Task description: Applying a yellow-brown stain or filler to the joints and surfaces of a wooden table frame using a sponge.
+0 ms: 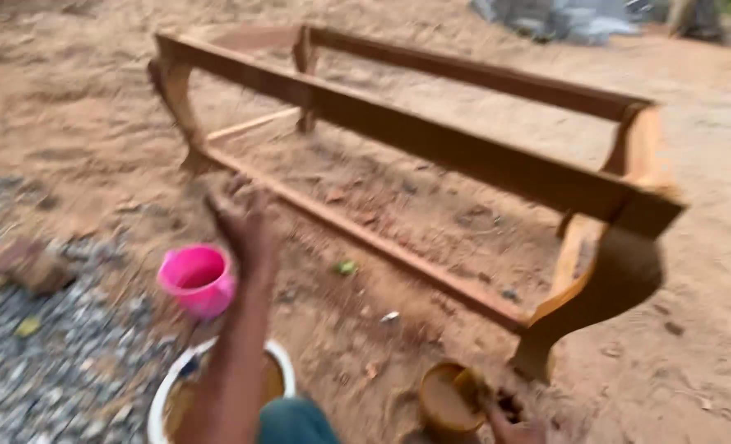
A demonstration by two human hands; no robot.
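At the left of the frame grey gravel (45,345) covers the ground, and a pink plastic cup (197,279) stands at its edge on the sandy soil. Just right of the cup the left hand (246,226) is raised, blurred, its fingers loosely spread and holding nothing. Below it a white bowl (168,386) of brownish liquid sits at the bottom edge. Across the middle and right stands a bare wooden sofa frame (464,156). At lower right the right hand (518,427) grips a small brown-stained tin (448,403) near the frame's curved leg.
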